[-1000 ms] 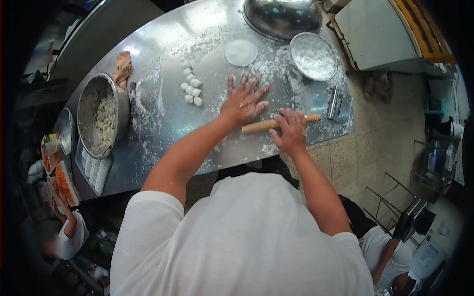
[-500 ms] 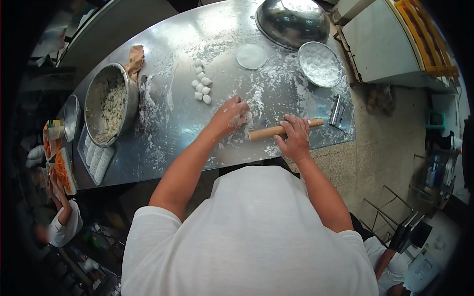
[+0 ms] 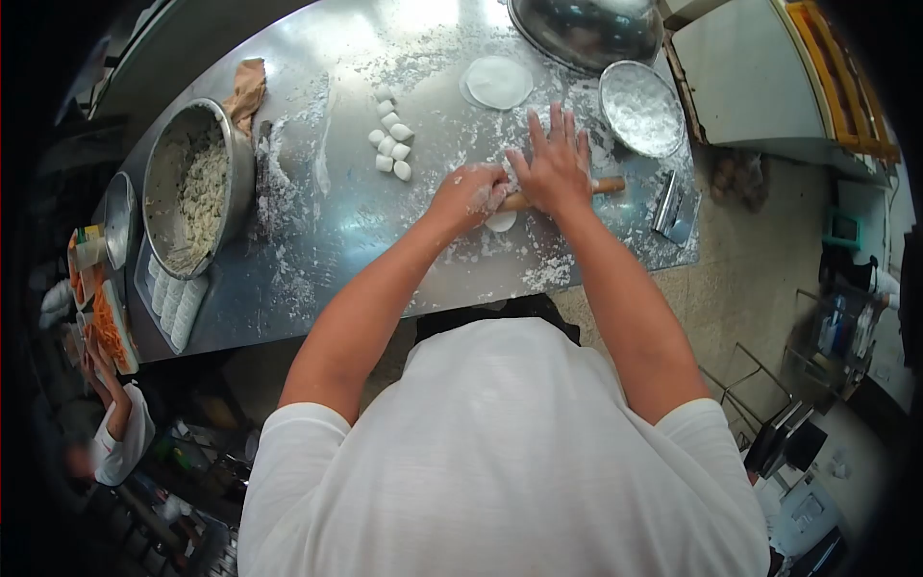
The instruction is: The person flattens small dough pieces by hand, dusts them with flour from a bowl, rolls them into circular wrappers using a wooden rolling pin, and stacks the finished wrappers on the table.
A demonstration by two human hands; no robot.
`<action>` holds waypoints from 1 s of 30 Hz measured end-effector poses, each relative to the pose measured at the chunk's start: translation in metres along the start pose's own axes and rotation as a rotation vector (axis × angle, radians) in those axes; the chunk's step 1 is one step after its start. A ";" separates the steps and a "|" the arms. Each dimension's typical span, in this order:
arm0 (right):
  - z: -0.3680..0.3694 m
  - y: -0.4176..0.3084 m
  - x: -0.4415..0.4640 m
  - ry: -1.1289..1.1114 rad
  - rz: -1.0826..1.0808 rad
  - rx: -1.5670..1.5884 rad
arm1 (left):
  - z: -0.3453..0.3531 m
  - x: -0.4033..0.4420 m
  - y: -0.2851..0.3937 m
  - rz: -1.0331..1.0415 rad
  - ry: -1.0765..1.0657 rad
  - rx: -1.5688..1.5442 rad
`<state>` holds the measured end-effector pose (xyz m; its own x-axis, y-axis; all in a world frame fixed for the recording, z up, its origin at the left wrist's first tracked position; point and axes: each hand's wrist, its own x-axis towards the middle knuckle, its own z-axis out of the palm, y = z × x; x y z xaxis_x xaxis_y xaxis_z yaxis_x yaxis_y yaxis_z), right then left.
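My right hand (image 3: 555, 171) lies flat on a wooden rolling pin (image 3: 608, 185), its fingers stretched forward and spread. My left hand (image 3: 471, 196) is closed beside the pin's left end; its fingertips seem to pinch the edge of a small dough round (image 3: 501, 221), though the grip is partly hidden. That round shows just below the pin, on the floured metal table (image 3: 375, 250). Beyond my left hand sit several small white dough pieces (image 3: 392, 144). Farther off lies a stack of flat dough wrappers (image 3: 498, 83).
At left stands a large metal bowl of filling (image 3: 207, 197), with a tray of pale rolls (image 3: 175, 303) below it. A flour bowl (image 3: 642, 108), an upturned metal bowl (image 3: 591, 34) and a metal scraper (image 3: 668, 205) are at right. Another person's hands (image 3: 96, 361) are at far left.
My right hand and the rolling pin have moved forward and left, up to my left hand. The pin now lies over the dough, and my right hand's fingers have straightened.
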<state>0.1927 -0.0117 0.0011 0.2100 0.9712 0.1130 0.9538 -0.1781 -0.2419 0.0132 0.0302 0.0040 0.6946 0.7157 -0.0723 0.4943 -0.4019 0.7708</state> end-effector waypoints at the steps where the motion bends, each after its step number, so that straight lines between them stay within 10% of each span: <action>1: -0.005 0.001 -0.010 -0.006 -0.011 0.022 | -0.003 0.000 0.000 0.006 0.018 -0.002; 6: -0.015 0.027 -0.136 -0.170 -0.129 0.001 | 0.000 -0.027 0.003 0.003 -0.089 -0.009; 15: 0.005 -0.005 -0.003 -0.038 0.031 -0.052 | -0.004 -0.012 0.001 -0.091 0.099 -0.075; 21: -0.012 0.021 -0.104 -0.159 -0.067 -0.005 | 0.002 -0.020 -0.007 0.065 -0.014 0.167; 24: -0.015 0.028 -0.152 -0.178 -0.092 -0.002 | 0.008 -0.034 0.002 -0.223 -0.110 -0.189; 30: 0.004 -0.011 -0.014 -0.126 0.094 -0.026 | -0.003 -0.022 0.004 -0.103 0.119 -0.011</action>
<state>0.1790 -0.0226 -0.0016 0.2715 0.9619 -0.0313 0.9368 -0.2716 -0.2205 -0.0018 0.0146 0.0112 0.5730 0.8160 -0.0765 0.5537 -0.3167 0.7702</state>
